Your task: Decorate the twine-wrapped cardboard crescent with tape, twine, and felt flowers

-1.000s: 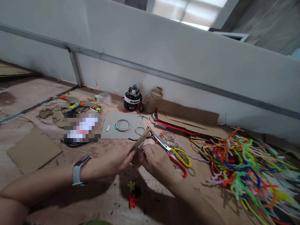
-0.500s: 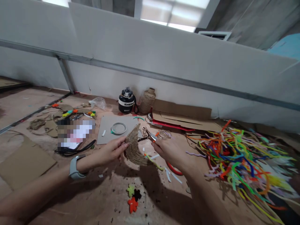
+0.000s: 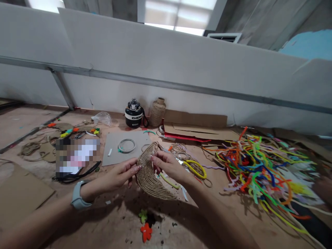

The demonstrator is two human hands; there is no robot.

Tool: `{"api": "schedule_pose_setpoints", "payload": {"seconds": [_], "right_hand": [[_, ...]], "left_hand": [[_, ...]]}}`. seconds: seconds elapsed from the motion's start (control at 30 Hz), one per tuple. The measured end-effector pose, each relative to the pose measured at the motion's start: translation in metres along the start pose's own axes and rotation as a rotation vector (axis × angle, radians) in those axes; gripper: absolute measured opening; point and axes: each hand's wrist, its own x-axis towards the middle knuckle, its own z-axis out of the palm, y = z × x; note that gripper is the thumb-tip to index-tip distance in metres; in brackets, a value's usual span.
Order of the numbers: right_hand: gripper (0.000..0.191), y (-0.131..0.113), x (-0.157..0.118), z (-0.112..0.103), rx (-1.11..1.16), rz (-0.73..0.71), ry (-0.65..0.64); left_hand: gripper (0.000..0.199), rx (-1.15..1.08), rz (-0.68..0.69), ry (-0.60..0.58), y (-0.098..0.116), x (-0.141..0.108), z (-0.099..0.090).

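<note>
My left hand (image 3: 127, 172) pinches the outer left edge of a crescent-shaped piece covered in rows of brown jute twine (image 3: 151, 181), held above the table. Thumb and fingers of my right hand (image 3: 166, 164) are closed at the crescent's inner edge, near its upper tip; whether they grip the edge or a loose bit of twine is hard to see. Just beyond that hand lie scissors (image 3: 195, 169) with a yellow loop handle, their blades partly hidden. Below the crescent, a green felt flower (image 3: 143, 216) and an orange one (image 3: 146, 232) rest on the table.
At the right is a tangled heap of colourful pipe cleaners (image 3: 259, 173). A black bottle (image 3: 133, 116) and a twine spool (image 3: 157, 112) stand by the white partition (image 3: 155, 55). Grey board (image 3: 107, 154) carries a tape ring (image 3: 127, 145). Cardboard (image 3: 23, 188) lies left.
My right hand has let go of the scissors, which now lie on the table, and has moved left to the crescent. The crescent has turned slightly and sits a little lower in view.
</note>
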Motion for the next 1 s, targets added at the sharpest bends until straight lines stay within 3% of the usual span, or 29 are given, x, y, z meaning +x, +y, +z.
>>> {"api": "schedule_pose_setpoints", "payload": {"seconds": [0.17,0.47,0.57,0.67,0.83,0.93,1.0], "right_hand": [[0.045,0.003,0.000,0.004,0.019,-0.018,0.048],[0.044,0.015,0.005,0.001,0.209,-0.022,-0.005],[0.046,0.019,0.010,-0.005,0.171,-0.026,0.048],[0.043,0.016,0.011,-0.016,-0.014,-0.009,0.085],[0.022,0.005,0.003,-0.023,-0.670,0.026,-0.270],[0.006,0.002,-0.005,-0.007,-0.878,0.000,-0.576],[0.006,0.001,-0.011,0.009,-0.937,-0.029,-0.691]], "left_hand": [[0.049,0.050,0.018,-0.002,0.001,-0.001,0.002],[0.048,-0.175,-0.034,-0.050,-0.004,0.003,-0.007],[0.047,-0.157,-0.048,0.027,-0.013,0.009,-0.021],[0.045,-0.090,-0.009,0.133,-0.020,0.015,-0.041],[0.037,-0.033,-0.052,0.093,-0.025,0.015,-0.070],[0.034,0.141,-0.099,-0.012,-0.029,0.016,-0.075],[0.035,0.262,-0.103,-0.114,-0.031,0.018,-0.074]]}}
